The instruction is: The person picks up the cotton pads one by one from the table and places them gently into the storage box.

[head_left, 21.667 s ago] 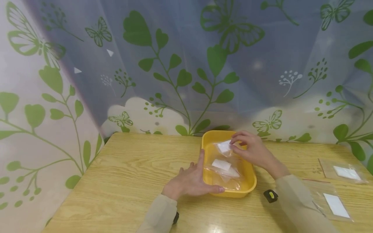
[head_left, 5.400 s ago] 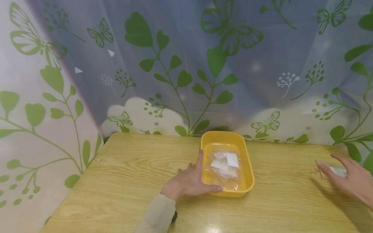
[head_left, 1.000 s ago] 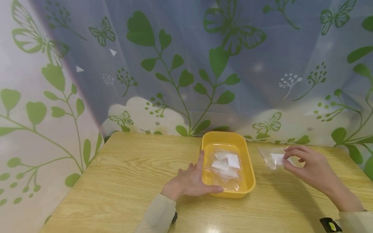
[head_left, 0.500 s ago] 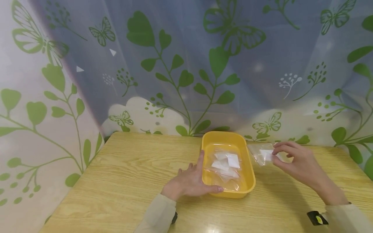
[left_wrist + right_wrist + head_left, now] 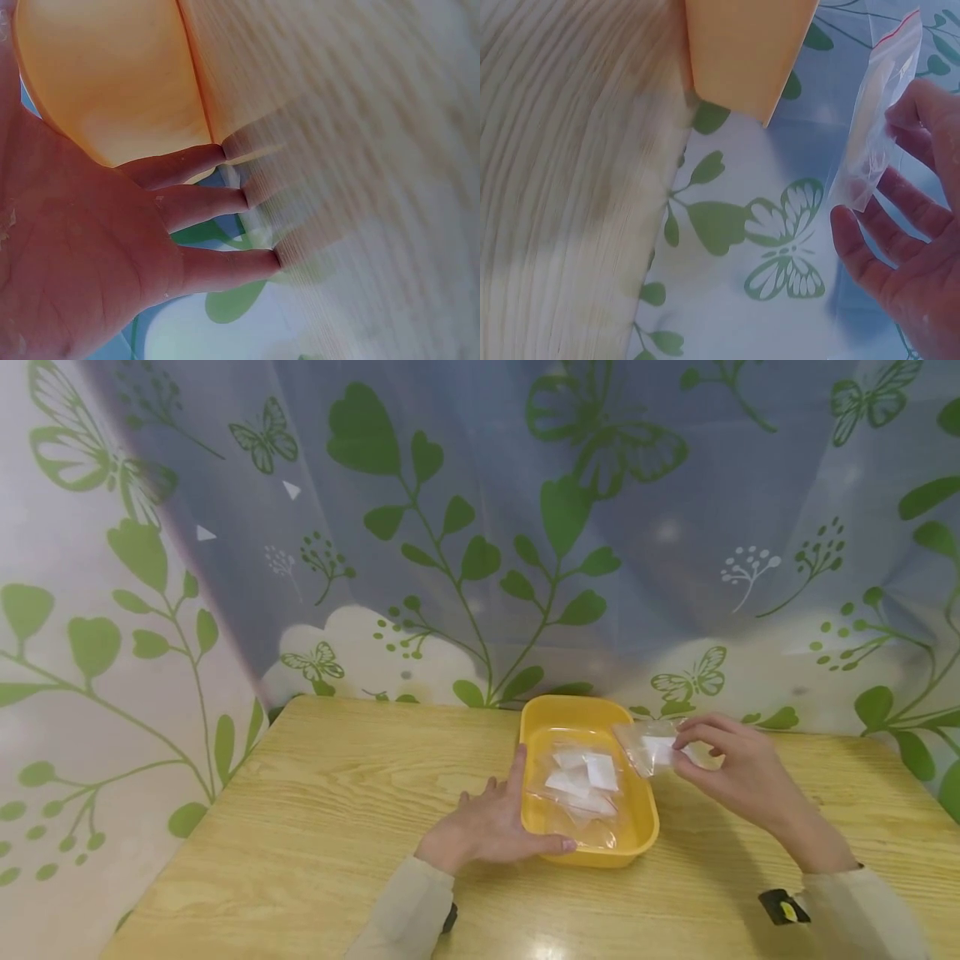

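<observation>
A yellow plastic tub (image 5: 647, 827) stands on the wooden table, with several clear zip bags (image 5: 577, 785) holding white pieces inside it. My left hand (image 5: 487, 831) rests spread against the tub's left near corner, thumb along the front and index finger up the side. In the left wrist view its other fingers (image 5: 225, 266) stretch straight down to the tabletop. My right hand (image 5: 738, 772) pinches another clear zip bag (image 5: 654, 752) with a white piece in it. That bag is raised, its far end overlapping the tub's right rim. A red seal line shows on the bag (image 5: 881, 112) in the right wrist view.
The wooden table (image 5: 337, 793) reaches back to a curtain (image 5: 465, 527) printed with green leaves and butterflies. A second printed panel (image 5: 135, 693) rises along the left side. A black device (image 5: 783, 907) sits by the right sleeve.
The right hand has carried its bag leftward from the table's right side to the tub's rim. Earlier, two bags lay at right and fewer were in the tub. The left hand stays put.
</observation>
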### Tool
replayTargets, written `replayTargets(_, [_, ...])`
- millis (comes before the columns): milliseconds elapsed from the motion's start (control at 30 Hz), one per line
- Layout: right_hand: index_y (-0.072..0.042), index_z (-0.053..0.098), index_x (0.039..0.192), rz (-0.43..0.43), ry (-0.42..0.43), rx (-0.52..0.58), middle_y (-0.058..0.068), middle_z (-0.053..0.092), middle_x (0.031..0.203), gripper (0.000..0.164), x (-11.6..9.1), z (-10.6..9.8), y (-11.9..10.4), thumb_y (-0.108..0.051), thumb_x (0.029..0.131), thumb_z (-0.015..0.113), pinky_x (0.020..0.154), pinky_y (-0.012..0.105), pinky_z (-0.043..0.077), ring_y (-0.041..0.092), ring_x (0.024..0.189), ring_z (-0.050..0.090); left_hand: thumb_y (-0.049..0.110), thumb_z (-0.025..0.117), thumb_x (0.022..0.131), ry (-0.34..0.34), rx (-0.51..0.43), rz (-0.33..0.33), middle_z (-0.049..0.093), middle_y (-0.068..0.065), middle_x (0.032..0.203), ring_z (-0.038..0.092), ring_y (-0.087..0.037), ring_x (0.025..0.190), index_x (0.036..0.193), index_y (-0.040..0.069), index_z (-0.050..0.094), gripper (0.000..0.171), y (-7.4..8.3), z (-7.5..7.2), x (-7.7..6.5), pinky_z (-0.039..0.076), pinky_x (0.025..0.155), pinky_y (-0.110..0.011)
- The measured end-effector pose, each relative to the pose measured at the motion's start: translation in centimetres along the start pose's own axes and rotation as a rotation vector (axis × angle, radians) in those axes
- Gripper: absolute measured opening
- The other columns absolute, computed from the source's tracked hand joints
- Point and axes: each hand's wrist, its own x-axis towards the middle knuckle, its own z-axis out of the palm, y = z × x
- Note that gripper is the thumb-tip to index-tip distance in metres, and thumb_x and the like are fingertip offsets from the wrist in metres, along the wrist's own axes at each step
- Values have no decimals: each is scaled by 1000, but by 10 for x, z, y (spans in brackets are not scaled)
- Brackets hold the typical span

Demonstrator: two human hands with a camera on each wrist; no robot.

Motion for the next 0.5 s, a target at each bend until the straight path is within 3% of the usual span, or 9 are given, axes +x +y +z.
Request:
replayTargets(233, [-15,75,84,1,-6,-15,3,75,97,24,10,11,-7,-1,68,87,65,12,50,17,84,65,91,57,75,0,1,0,38,-19,163,29,-42,154,162,27,-23,134,0,0,0,21,122,-71])
replayTargets(500, [-12,75,86,18,-32,-2,3,74,97,17,21,26,-18,-3,75,84,62,30,56,19,85,66,91,58,74,2,-14,-9,38,-20,163,29,-42,154,162,28,-22,135,1,0,0,21,122,-70])
